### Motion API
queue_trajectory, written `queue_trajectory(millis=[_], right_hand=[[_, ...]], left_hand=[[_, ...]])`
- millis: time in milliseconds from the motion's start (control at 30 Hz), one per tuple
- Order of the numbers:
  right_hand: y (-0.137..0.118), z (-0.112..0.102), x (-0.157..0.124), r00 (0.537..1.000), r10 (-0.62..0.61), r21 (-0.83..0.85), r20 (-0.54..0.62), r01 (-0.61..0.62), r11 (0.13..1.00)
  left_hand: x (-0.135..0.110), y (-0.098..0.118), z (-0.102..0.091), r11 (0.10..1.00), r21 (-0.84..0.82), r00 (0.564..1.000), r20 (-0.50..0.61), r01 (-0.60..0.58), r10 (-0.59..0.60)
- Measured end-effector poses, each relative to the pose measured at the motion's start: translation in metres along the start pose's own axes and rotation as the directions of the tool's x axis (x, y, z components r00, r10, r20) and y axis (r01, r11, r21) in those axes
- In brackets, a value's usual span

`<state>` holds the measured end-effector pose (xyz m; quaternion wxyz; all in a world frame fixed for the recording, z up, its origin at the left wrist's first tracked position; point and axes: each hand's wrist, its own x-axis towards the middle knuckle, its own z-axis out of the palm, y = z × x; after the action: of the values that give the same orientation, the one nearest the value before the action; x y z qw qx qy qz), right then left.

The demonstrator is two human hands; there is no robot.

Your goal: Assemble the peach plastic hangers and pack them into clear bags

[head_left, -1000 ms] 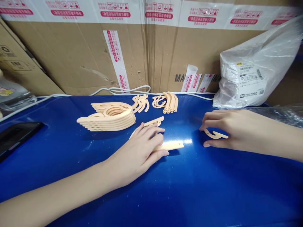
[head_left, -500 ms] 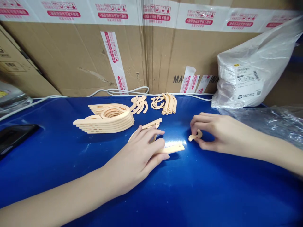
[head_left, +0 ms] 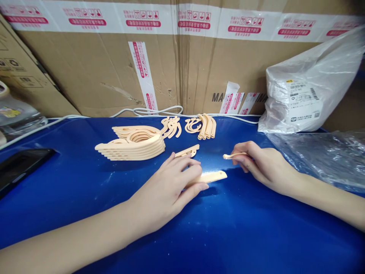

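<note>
My left hand is closed on a beige plastic hanger piece, a flat arm with a small hole near its right end. Most of that piece is hidden under the fingers and palm. Just beyond the fingers, another part of the hanger frame shows; whether it joins the held arm I cannot tell. To the right, my right hand pinches a small beige hanger hook between thumb and fingers, seen nearly edge-on. A gap separates the hook from the arm's end.
A stack of beige hanger frames lies at left. Behind are loose curved pieces, hooks and curved arms. A black phone, white cable, plastic-wrapped package and cardboard boxes border the blue table.
My right hand has turned the hook from a face-on curve to nearly edge-on, pointing left. My left hand keeps its grip on the hanger piece. The view has shifted slightly.
</note>
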<state>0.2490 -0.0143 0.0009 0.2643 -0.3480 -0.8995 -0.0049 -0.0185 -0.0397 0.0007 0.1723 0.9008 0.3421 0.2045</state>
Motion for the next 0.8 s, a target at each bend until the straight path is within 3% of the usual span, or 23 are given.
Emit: queue_trajectory(millis=[100,267,433,800], right_hand=[[-0.010,-0.005,-0.002,0.997,0.070,0.045,0.014,-0.071,0.996],[-0.021,-0.008,-0.003,0.984,0.096,0.123,0.150,-0.115,0.986],[-0.022,-0.008,-0.001,0.976,0.060,0.183,0.210,-0.100,0.978],[-0.022,-0.003,-0.001,0.938,0.188,0.242,0.291,-0.263,0.934]], left_hand=[[0.000,0.001,0.002,0.997,0.059,0.999,0.008,-0.052,0.052],[0.002,0.001,0.002,0.996,0.068,0.999,0.017,-0.049,0.048],[0.002,-0.001,0.003,0.996,0.068,0.998,0.006,-0.058,0.057],[0.003,-0.001,0.005,0.997,0.071,0.999,0.000,-0.044,0.044]])
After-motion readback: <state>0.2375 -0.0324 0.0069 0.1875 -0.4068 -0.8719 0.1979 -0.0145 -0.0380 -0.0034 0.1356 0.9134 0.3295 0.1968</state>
